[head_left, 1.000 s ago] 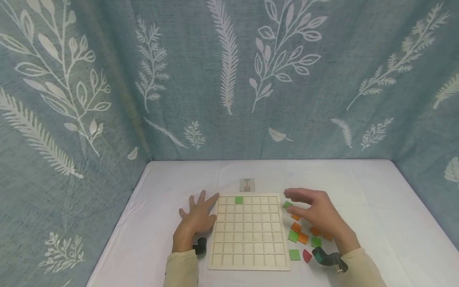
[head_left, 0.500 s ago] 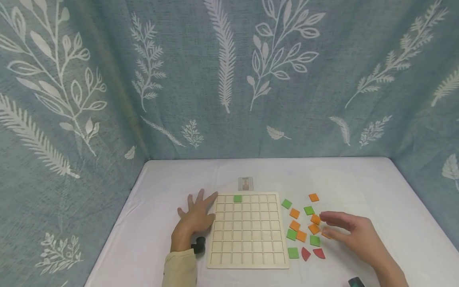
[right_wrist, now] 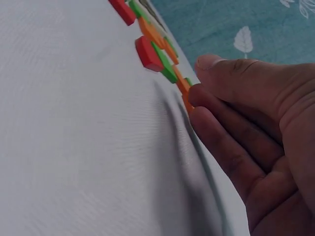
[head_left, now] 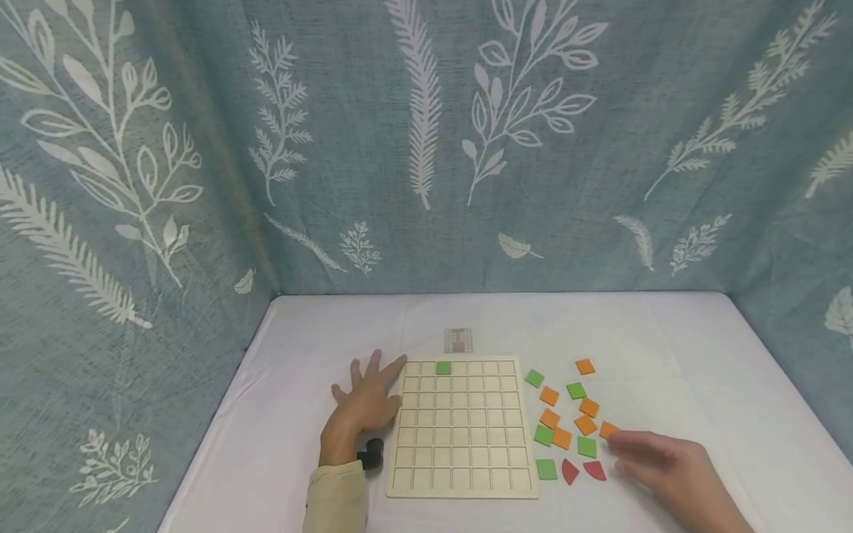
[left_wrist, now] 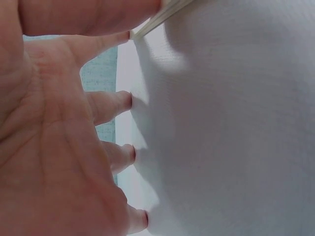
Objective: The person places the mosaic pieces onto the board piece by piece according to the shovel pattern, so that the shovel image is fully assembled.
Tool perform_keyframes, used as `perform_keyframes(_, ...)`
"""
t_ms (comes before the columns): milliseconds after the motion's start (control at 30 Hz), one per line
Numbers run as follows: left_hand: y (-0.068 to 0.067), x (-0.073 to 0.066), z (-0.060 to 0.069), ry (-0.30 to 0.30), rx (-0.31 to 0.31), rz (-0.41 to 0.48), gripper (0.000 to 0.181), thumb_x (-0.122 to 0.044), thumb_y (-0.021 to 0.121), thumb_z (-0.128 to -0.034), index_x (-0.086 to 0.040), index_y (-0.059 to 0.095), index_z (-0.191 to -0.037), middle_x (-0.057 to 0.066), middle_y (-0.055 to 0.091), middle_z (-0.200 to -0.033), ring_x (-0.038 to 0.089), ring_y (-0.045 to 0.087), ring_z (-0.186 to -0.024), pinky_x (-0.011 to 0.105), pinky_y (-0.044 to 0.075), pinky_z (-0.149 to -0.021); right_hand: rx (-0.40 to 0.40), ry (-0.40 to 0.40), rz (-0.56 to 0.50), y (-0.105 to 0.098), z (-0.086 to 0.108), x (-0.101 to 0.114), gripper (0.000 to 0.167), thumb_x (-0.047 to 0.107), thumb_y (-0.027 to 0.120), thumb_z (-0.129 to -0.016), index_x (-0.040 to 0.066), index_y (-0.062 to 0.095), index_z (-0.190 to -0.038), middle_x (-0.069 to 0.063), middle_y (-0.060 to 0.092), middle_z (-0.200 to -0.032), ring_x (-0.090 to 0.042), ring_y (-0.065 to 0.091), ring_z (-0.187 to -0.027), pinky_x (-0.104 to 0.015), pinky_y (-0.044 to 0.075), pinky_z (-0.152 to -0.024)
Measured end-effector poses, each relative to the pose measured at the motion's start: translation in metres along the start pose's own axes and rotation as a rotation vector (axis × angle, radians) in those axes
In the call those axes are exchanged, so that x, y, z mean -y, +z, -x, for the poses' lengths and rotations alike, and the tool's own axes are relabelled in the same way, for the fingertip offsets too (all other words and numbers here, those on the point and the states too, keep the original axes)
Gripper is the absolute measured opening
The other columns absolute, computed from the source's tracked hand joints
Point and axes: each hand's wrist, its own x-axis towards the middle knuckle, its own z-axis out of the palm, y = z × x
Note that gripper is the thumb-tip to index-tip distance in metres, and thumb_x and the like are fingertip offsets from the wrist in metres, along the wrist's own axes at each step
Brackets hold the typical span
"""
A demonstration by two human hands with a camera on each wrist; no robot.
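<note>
A pale wooden grid board [head_left: 461, 437] lies on the table with one green square tile [head_left: 443, 368] in its top row. My left hand [head_left: 365, 400] is spread on the cloth along the board's left edge, its index finger and thumb at that edge. In the left wrist view the fingertips [left_wrist: 125, 101] rest on the cloth. My right hand [head_left: 673, 463] hovers low at the right of the loose tiles, its fingers gently bent, with nothing visible between them. Closest to its fingertips is an orange square tile [head_left: 609, 430]; whether they touch cannot be told.
Several orange and green square tiles [head_left: 587, 447] lie scattered right of the board. Two red quarter-round pieces [head_left: 594, 471] sit near the front. Behind the board lies a small patterned card [head_left: 457, 340]. A blue-green leaf-print curtain [head_left: 453, 148] encloses the white table [head_left: 333, 326].
My right hand has drawn back from near the board's upper right, over the tiles, to the lower right, uncovering them. The left hand stays in place.
</note>
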Motion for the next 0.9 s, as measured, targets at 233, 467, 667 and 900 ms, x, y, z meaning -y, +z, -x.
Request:
perform_keyframes(233, 0.0, 0.001, 0.0, -0.002, 0.01, -0.02, 0.074, -0.01, 0.063, -0.0937, -0.018, 0.049, -0.166, 0.029, 0.016, -0.181, 0.065, -0.001, -0.164, 0.094, -0.004, -0.118, -0.043, -0.09, 0.034, 0.01, -0.001, -0.001, 0.039, 0.015, 0.094, -0.084, 0.024, 0.084, -0.121, 0.009, 0.084, -0.118, 0.005, 0.074, -0.11, -0.014, 0.06, -0.09)
perform_keyframes(467, 0.002, 0.002, 0.0, 0.002, 0.0, 0.01, 0.075, -0.009, 0.061, -0.0922, -0.017, 0.05, -0.165, 0.029, 0.017, -0.18, 0.065, -0.001, -0.164, 0.093, -0.006, -0.118, -0.129, -0.176, 0.111, 0.017, -0.002, 0.002, 0.042, 0.012, 0.096, -0.081, 0.027, 0.085, -0.119, 0.013, 0.084, -0.116, 0.002, 0.075, -0.112, 0.0, 0.049, -0.091)
perform_keyframes(667, 0.002, 0.003, 0.0, 0.009, -0.007, 0.015, 0.076, -0.008, 0.06, -0.0905, -0.016, 0.05, -0.165, 0.03, 0.017, -0.18, 0.065, -0.001, -0.164, 0.093, -0.006, -0.118, -0.116, -0.182, 0.171, 0.019, -0.005, 0.008, 0.041, 0.019, 0.096, -0.082, 0.03, 0.085, -0.12, 0.016, 0.083, -0.117, -0.005, 0.076, -0.117, -0.005, 0.052, -0.096)
perform_keyframes(900, 0.001, 0.002, 0.0, 0.003, -0.004, 0.006, 0.076, -0.008, 0.06, -0.0906, -0.016, 0.049, -0.166, 0.029, 0.017, -0.181, 0.065, -0.001, -0.164, 0.093, -0.006, -0.118, -0.109, -0.185, 0.174, 0.022, -0.007, 0.013, 0.042, 0.02, 0.097, -0.082, 0.033, 0.084, -0.12, 0.018, 0.082, -0.117, -0.007, 0.076, -0.116, -0.006, 0.051, -0.097)
